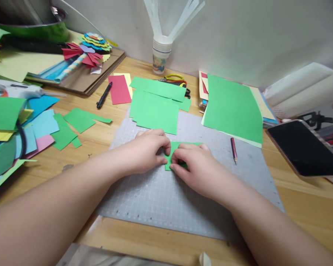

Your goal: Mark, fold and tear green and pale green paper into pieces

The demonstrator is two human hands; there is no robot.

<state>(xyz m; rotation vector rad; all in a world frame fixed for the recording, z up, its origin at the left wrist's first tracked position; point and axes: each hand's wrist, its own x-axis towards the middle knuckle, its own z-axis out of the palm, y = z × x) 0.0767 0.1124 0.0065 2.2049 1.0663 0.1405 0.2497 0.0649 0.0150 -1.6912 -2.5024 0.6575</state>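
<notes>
A small piece of green paper (168, 162) lies on the grey cutting mat (144, 199), partly covered by my hands. My left hand (151, 149) has its fingers curled at the paper's left edge, thumb and index finger close together there. On the paper's right part rests my right hand (194, 162), its fingers bent and thumb pressed near the lower edge. Just beyond my hands, several cut green paper pieces (157, 114) overlap at the mat's far edge. A dark red pencil (233, 150) lies on the mat to the right.
Behind the green pieces are scissors (174, 78) and a stack of paper cups (160, 55) holding white strips. A green sheet (233, 111) tops a paper pile at right, near a tablet (308, 147). Left are a black pen (104, 95), paper scraps (63, 131) and a glue gun (19, 88).
</notes>
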